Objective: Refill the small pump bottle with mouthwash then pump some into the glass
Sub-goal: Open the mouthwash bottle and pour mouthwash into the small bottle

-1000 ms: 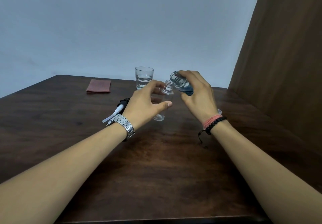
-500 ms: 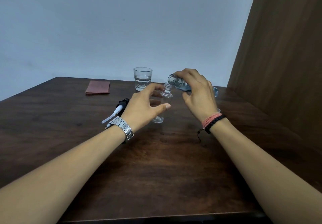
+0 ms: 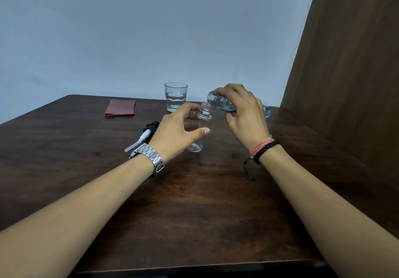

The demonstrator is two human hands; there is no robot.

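On the tabletop (image 3: 194,202), the pump head (image 3: 142,137) is laid aside. The small bottle (image 3: 201,126) is steadied upright by the left hand (image 3: 181,133) curled around it. The mouthwash bottle (image 3: 222,102) is gripped tilted by the right hand (image 3: 246,115), mouth just above the neck for pouring. The glass (image 3: 175,96) is kept behind.

Non-task items on the table (image 3: 194,223).
A folded reddish cloth (image 3: 120,107) lies near the far left edge, before a pale wall (image 3: 151,29).
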